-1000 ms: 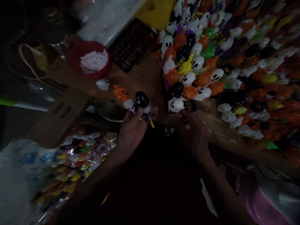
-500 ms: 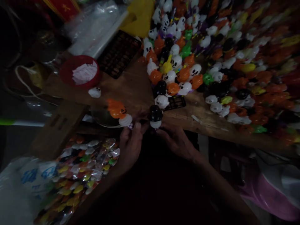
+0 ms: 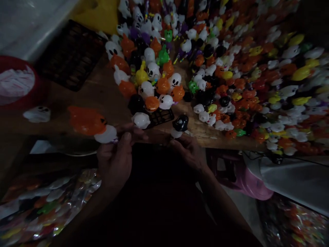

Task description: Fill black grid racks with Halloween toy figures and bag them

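Observation:
My left hand (image 3: 117, 159) is closed round the lower end of a pumpkin-faced toy (image 3: 86, 121), an orange head on a white ribbed part, tilted to the left. Between the fingers of my right hand (image 3: 190, 152) is a black-topped toy (image 3: 181, 122) with a white lower part. Both hands are just in front of the wooden table's edge (image 3: 231, 142). A white figure (image 3: 141, 120) lies near the edge between them, by a black grid tray (image 3: 161, 117). The dim light hides what my fingertips press on.
Many Halloween figures (image 3: 153, 70) in white, orange, black and green crowd the table. At the left are a red bowl (image 3: 38, 85) of paper slips, another black tray (image 3: 72, 55) and a white ghost (image 3: 37, 114). Bagged toys (image 3: 48, 202) lie lower left; a pink stool (image 3: 254, 183) stands right.
The view has swung to the right, so the table's things now appear farther left. My hands are wider apart, and the black-topped toy now leans to the right.

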The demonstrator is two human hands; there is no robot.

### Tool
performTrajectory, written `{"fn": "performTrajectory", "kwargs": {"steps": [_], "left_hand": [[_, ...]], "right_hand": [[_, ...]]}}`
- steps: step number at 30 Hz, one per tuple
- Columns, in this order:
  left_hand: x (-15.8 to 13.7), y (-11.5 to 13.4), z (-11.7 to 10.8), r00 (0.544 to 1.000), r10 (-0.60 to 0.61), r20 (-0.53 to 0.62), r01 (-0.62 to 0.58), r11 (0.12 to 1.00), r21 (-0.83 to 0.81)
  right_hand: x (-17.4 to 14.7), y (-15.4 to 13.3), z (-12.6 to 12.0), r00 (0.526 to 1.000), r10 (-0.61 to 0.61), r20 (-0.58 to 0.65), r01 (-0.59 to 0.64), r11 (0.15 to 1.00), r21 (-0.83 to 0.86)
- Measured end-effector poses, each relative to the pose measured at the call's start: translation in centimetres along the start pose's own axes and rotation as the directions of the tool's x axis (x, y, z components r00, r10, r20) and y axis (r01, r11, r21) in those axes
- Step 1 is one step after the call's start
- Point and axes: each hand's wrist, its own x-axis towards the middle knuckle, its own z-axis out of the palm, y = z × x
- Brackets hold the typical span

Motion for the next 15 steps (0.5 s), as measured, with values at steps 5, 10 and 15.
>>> {"fn": "performTrajectory", "kwargs": {"steps": [5,10,15], "left_hand": [[-0.3,2.1,0.2,0.999,0.025,-0.020,-0.024,0.999,0.042],[-0.6,3.1,0.9,0.999,-0.027,0.045,0.021,0.993,0.117],[0.4,2.8,1.7,0.996,0.001,0.087,-0.007,0.998,0.068]], "right_hand": [[1.0,0.4,-0.8,0.995,-0.097,-0.033,0.091,0.982,-0.166],[1.8,0.7,-0.9,0.952,-0.275,-0.137,0.196,0.887,-0.419],[3.3,1.6,0.8,0.916,-0.311,-0.254,0.163,0.866,-0.473]]}}
